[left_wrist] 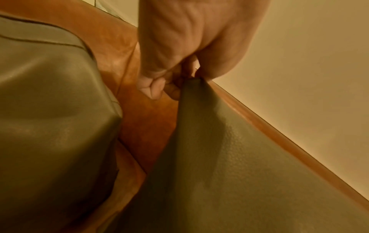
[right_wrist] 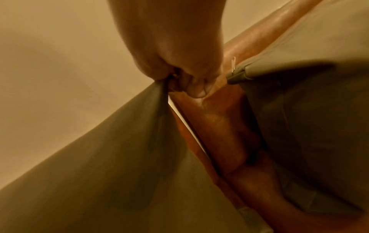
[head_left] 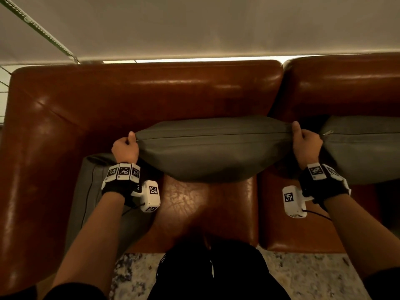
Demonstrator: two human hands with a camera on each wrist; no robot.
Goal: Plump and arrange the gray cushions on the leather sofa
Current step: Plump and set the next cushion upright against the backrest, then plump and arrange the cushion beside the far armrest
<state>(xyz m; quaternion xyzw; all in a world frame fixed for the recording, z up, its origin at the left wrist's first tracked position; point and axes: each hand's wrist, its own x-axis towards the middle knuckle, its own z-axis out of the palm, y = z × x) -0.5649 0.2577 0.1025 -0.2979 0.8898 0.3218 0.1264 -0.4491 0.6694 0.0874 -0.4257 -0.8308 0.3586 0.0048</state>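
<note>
I have the middle gray cushion [head_left: 213, 148] held up by its 2 top corners in front of the brown leather sofa [head_left: 151, 87] backrest, zip seam facing up. My left hand [head_left: 125, 148] is curled tight, pinching the left corner; my right hand [head_left: 306, 144] is pinching the right corner the same way. The cushion's belly sags over the seat; contact with it I can't tell. A 2nd gray cushion [head_left: 95, 191] leans at the left armrest, near my left wrist. A 3rd gray cushion [head_left: 363, 148] sits just right of my right hand, zip pull [right_wrist: 233, 63] showing.
</note>
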